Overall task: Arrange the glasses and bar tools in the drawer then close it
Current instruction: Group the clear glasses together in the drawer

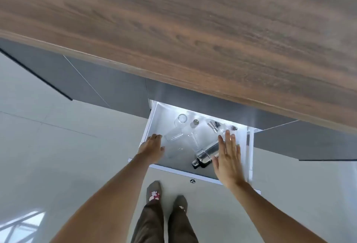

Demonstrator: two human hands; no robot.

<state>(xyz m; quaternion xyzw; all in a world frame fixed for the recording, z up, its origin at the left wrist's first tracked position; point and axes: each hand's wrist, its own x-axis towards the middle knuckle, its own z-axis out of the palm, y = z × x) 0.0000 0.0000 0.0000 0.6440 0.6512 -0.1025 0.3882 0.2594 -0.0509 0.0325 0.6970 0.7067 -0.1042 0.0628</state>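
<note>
A white drawer (154, 119) stands pulled out under the wooden counter, lit from inside. A steel cocktail shaker (205, 155) lies on its side near the front. Clear glasses lie at the left and middle (174, 136), one round glass (181, 120) stands at the back, and a steel jigger (212, 125) and small dark tools lie at the back right. My left hand (151, 147) hovers over the drawer's left side, fingers spread, empty. My right hand (228, 155) is flat and open over the right side, just beside the shaker.
The wooden countertop (193, 30) overhangs the dark grey cabinet fronts (108, 88). A small metal knob (192, 180) sticks out of the drawer front. My two feet in socks (154, 192) stand on the pale tiled floor below the drawer.
</note>
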